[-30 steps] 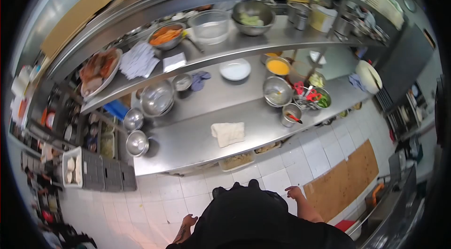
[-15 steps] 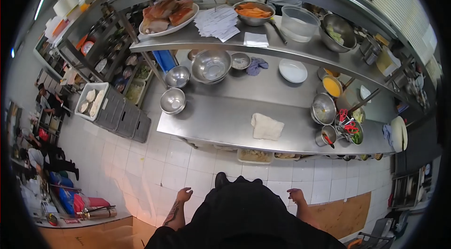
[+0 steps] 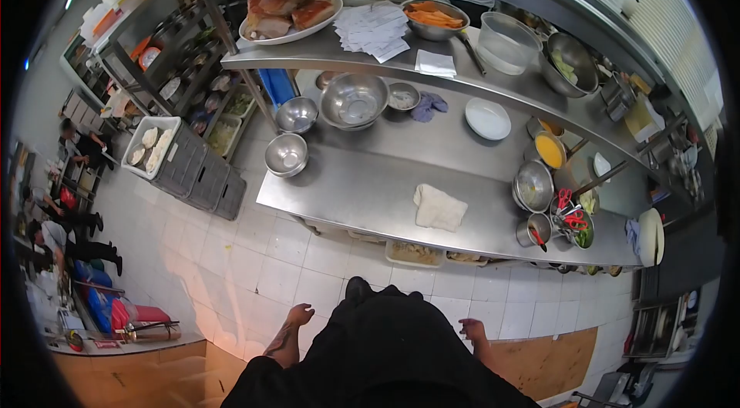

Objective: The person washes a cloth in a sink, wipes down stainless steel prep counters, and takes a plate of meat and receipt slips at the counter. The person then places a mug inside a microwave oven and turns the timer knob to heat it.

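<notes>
My left hand (image 3: 301,313) hangs low beside my body above the tiled floor, fingers apart and holding nothing. On the other side my right hand (image 3: 472,329) hangs with its fingers partly curled; whether anything is in it is too small to tell. Neither hand touches the steel counter (image 3: 347,192) in front of me. A folded white cloth (image 3: 440,208) lies near the counter's front edge. Steel bowls (image 3: 354,101) stand at the left of the counter, and a white plate (image 3: 488,119) lies farther back. Red-handled scissors (image 3: 571,211) stand in a container at the right.
The upper shelf (image 3: 308,58) bears a platter of meat (image 3: 289,15), papers (image 3: 373,32) and a bowl of orange pieces (image 3: 435,20). Grey stacked crates (image 3: 202,177) stand left of the counter. Several people work at the far left. Brown board (image 3: 547,362) covers floor at the right.
The view has swung left, bringing the crates, people and left-hand floor area further into sight. Both hands remain low at my sides, and the cloth stays on the counter.
</notes>
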The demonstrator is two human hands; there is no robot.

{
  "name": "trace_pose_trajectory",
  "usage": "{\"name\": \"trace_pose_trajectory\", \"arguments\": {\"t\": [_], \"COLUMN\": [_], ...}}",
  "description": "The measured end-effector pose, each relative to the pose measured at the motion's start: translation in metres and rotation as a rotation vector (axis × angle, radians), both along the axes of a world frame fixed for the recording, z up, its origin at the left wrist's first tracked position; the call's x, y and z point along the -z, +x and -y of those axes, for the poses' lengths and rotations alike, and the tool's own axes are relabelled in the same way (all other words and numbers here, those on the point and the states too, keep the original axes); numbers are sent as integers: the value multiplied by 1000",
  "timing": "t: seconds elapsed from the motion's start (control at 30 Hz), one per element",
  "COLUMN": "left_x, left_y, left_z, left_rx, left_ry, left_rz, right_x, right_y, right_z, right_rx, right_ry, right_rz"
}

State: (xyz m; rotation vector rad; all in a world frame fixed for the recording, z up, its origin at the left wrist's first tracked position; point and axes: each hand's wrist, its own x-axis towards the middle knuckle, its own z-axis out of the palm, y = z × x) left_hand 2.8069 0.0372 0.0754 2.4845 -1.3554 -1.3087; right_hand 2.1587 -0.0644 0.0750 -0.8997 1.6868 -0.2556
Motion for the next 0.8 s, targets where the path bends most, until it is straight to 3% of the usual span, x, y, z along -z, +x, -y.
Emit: {"name": "trace_pose_trajectory", "arguments": {"t": [0.03, 0.1, 0.13, 0.2, 0.3, 0.37, 0.43, 0.5, 0.57, 0.6, 0.63, 0.7, 0.77, 0.8], "left_x": [0, -1, -4, -10, -2, -2, -9, -14, -35, -17, -35, -61, -121, -143], "left_y": [-3, -7, -9, -11, -10, -9, -12, -11, -13, -3, -2, 9, 10, 10], "left_z": [5, 14, 20, 32, 45, 51, 56, 60, 71, 77, 90, 123, 162, 179], "left_rx": [-8, 1, -9, 4, 69, 75, 37, 59, 78, 60, 18, 44, 57, 63], "left_ry": [-2, -42, -42, -67, -124, -141, -100, -100, -168, -286, -392, -560, -645, -694], "left_rz": [0, -10, -8, -29, -10, -16, -38, -16, 127, 157, 170, 292, 333, 352], "right_x": [16, 42, 31, 3, -76, -20, -20, -49, -42, -18, -1, -27, -91, -102], "right_y": [-12, -41, -36, -29, 12, -14, -12, 9, 11, 10, 6, 16, 49, 56], "right_z": [-11, -34, -34, -53, -42, -47, -44, -21, -4, 10, 14, 53, 97, 119], "right_rx": [-43, -829, -838, -293, -92, -194, -295, 60, 75, 65, 55, -236, -301, -264], "right_ry": [41, -397, -400, -12, 147, 1, -143, -21, 52, -68, -188, -465, -668, -691], "right_rz": [-57, -279, -276, -122, -181, -93, -3, 116, 57, 101, 145, -214, -484, -469]}}
